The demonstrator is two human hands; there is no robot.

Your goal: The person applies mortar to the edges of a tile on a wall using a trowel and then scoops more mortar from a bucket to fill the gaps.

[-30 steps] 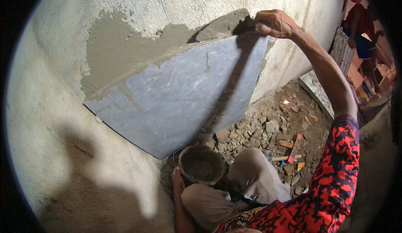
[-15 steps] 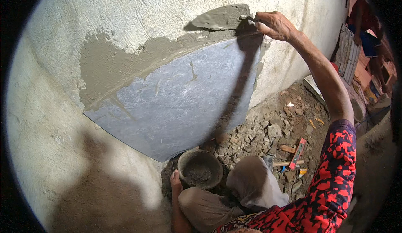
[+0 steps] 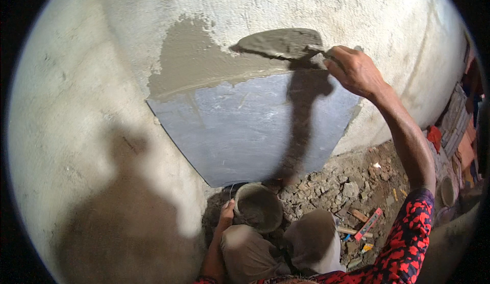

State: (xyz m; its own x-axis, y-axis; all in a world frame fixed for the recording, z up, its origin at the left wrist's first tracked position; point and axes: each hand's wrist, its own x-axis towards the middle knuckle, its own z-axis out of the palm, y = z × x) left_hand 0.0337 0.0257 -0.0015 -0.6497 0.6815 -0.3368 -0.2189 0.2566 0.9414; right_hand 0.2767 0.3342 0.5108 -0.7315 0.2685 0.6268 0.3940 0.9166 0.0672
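Note:
My right hand (image 3: pixel 354 69) is closed around the handle of a trowel (image 3: pixel 280 41). Its pointed, mortar-smeared blade lies close along the wall, tip to the left, over grey wet mortar (image 3: pixel 186 54). Below the mortar band, a large blue-grey tile (image 3: pixel 229 131) covers the wall, streaked with smears along its upper part. Down by my knees, my left hand (image 3: pixel 227 211) grips the rim of a bucket (image 3: pixel 255 194), near its thin wire handle. Some mortar sits inside the bucket; the fingers on its rim are partly hidden.
Broken rubble (image 3: pixel 326 187) covers the ground right of the bucket. On it lie a red spirit level (image 3: pixel 368 224) and a wooden-handled tool (image 3: pixel 352 231). Another wall (image 3: pixel 66 131) meets the tiled one at left. Stacked boards (image 3: pixel 457 126) and a partly visible person are at the far right.
The whole view has shifted, with the tile's upper edge now more level. Along the wall, the trowel has moved left, closer to the mortar's high patch. My left hand stays at the bucket.

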